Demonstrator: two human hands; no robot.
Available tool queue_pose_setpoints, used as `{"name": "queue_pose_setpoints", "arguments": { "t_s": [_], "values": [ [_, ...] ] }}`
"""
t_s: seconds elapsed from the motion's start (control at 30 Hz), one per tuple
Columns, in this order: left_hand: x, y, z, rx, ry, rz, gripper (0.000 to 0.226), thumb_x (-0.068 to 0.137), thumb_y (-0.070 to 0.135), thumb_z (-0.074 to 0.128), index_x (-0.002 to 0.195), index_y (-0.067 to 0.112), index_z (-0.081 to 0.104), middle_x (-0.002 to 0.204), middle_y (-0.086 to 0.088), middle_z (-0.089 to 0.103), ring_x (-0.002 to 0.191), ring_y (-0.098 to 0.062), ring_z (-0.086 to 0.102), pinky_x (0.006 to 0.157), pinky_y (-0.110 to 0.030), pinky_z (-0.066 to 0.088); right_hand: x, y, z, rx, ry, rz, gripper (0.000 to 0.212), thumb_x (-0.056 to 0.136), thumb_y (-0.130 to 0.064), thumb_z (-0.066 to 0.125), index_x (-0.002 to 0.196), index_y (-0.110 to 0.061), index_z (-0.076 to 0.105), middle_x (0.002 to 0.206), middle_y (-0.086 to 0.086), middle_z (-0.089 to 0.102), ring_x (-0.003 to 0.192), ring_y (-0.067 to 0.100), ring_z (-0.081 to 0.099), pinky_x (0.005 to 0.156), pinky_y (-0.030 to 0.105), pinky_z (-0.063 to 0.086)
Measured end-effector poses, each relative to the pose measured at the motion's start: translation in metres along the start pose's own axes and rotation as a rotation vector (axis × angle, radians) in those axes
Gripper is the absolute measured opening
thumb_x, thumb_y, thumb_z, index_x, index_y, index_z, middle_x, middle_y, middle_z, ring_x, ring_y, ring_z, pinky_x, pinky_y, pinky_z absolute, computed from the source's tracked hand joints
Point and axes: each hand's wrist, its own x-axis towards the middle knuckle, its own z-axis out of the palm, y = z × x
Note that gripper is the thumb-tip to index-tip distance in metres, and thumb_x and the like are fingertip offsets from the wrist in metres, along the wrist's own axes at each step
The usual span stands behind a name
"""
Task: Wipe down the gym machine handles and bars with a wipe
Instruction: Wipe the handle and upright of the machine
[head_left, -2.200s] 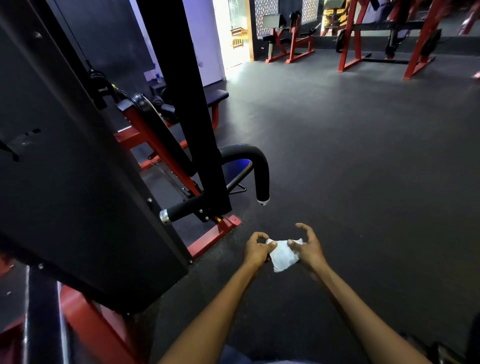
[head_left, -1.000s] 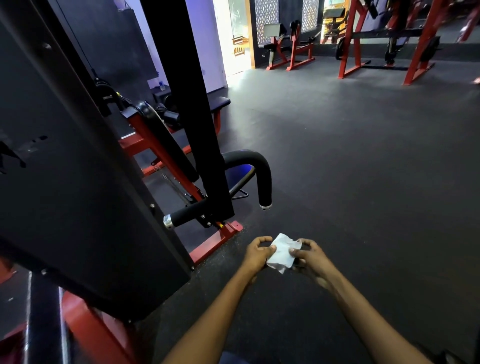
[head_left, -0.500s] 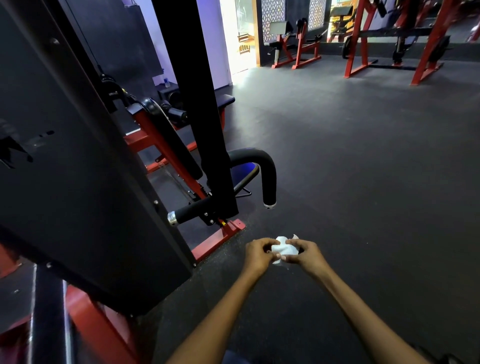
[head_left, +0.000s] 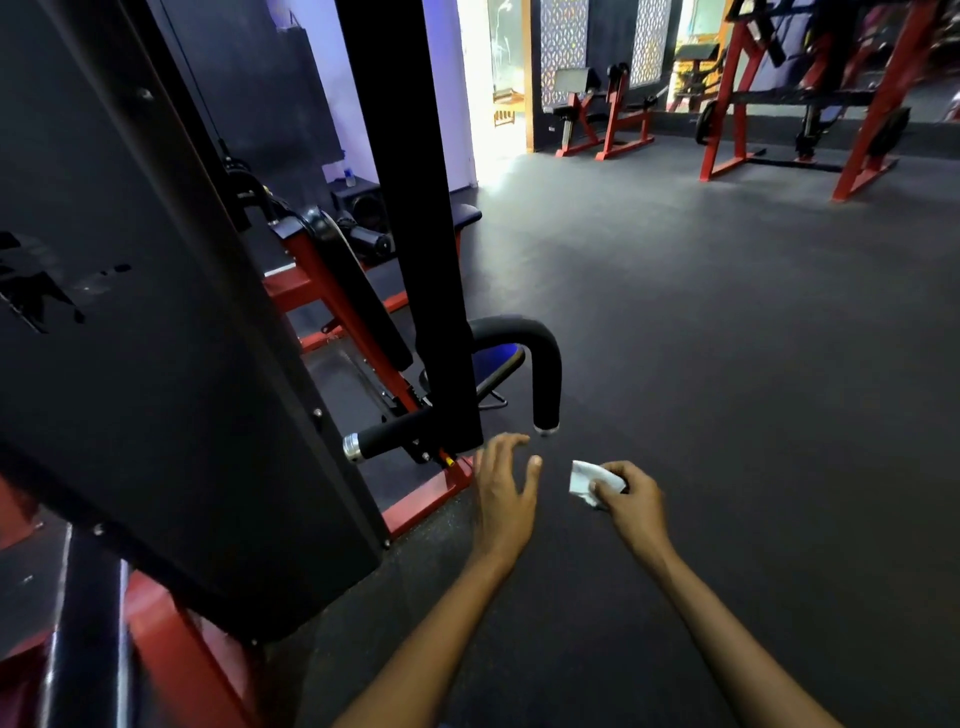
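Open floor to the right & ahead of both hands, nothing in the way there. Left side blocked by big black shroud and black upright post. Short grip sticks out left of post base, just beyond left hand. Curved padded handle hangs right of post, gap betw its end & left hand. Red base rail low by hand

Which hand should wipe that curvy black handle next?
Probably the right hand: it already pinches the wipe and sits just below the curved handle. The left hand is open and holds nothing, though it reaches nearer the straight grip.
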Motion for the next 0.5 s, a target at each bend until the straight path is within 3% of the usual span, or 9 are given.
{"name": "queue_pose_setpoints", "arguments": {
  "t_s": [0.07, 0.13, 0.2, 0.27, 0.33, 0.43, 0.5],
  "values": [
    [0.011, 0.012, -0.012, 0.046, 0.242, 0.199, 0.032, 0.096, 0.028, 0.045, 0.124, 0.015, 0.051, 0.131, -0.005, 0.049, 0.125, -0.016, 0.041, 0.107, -0.025, 0.032, 0.007, -0.025, -0.002, 0.082, 0.083, -0.061, 0.021, 0.082, 0.003, 0.059, 0.091, -0.015, 0.066, 0.085, 0.003, 0.067, 0.068, 0.014, 0.064, 0.061, 0.015, 0.048],
    [0.029, 0.027, -0.028, 0.054, 0.422, 0.346, 0.035, 0.099, 0.027, 0.042, 0.13, 0.012, 0.045, 0.142, -0.006, 0.039, 0.138, -0.016, 0.03, 0.115, -0.028, 0.022, 0.017, -0.058, -0.002, 0.177, 0.205, -0.134, 0.028, 0.084, 0.005, 0.056, 0.106, -0.008, 0.068, 0.099, 0.005, 0.068, 0.081, 0.016, 0.066, 0.068, 0.01, 0.048],
    [0.05, 0.045, -0.048, 0.062, 0.52, 0.455, 0.038, 0.102, 0.027, 0.036, 0.137, 0.013, 0.038, 0.155, 0.003, 0.026, 0.147, -0.013, 0.016, 0.119, -0.033, 0.016, 0.028, -0.094, 0.001, 0.188, 0.323, -0.294, 0.035, 0.083, 0.008, 0.053, 0.113, -0.004, 0.066, 0.111, 0.006, 0.066, 0.098, 0.016, 0.062, 0.08, 0.005, 0.043],
    [0.076, 0.065, -0.068, 0.114, 0.567, 0.55, 0.045, 0.103, 0.027, 0.034, 0.148, 0.027, 0.027, 0.161, 0.014, 0.007, 0.149, -0.013, 0.005, 0.121, -0.037, 0.008, 0.04, -0.131, 0.006, 0.127, 0.361, -0.547, 0.039, 0.08, 0.012, 0.053, 0.113, -0.003, 0.066, 0.117, 0.008, 0.064, 0.109, 0.014, 0.058, 0.094, 0.01, 0.039],
    [0.104, 0.084, -0.084, 0.211, 0.575, 0.601, 0.058, 0.103, 0.031, 0.035, 0.154, 0.035, 0.007, 0.161, 0.016, -0.007, 0.149, -0.012, -0.005, 0.121, -0.039, 0.0, 0.051, -0.162, 0.014, 0.015, 0.273, -0.821, 0.042, 0.075, 0.012, 0.056, 0.113, -0.001, 0.066, 0.12, 0.01, 0.063, 0.113, 0.008, 0.052, 0.101, 0.014, 0.035],
    [0.141, 0.096, -0.094, 0.422, 0.635, 0.536, 0.079, 0.099, 0.04, 0.045, 0.153, 0.028, -0.011, 0.158, 0.012, -0.023, 0.147, -0.012, -0.014, 0.121, -0.038, -0.002, 0.062, -0.18, 0.031, -0.324, -0.035, -1.209, 0.051, 0.067, 0.017, 0.061, 0.115, 0.0, 0.064, 0.121, 0.014, 0.063, 0.116, 0.021, 0.054, 0.103, 0.033, 0.038],
    [0.156, 0.093, -0.096, 0.535, 0.685, 0.471, 0.092, 0.095, 0.037, 0.054, 0.152, 0.024, -0.018, 0.157, 0.008, -0.028, 0.147, -0.012, -0.017, 0.121, -0.038, 0.001, 0.066, -0.17, 0.031, -0.454, -0.105, -1.311, 0.051, 0.074, 0.015, 0.051, 0.122, 0.001, 0.059, 0.129, 0.015, 0.057, 0.123, 0.027, 0.051, 0.108, 0.038, 0.034]
  ]
}}
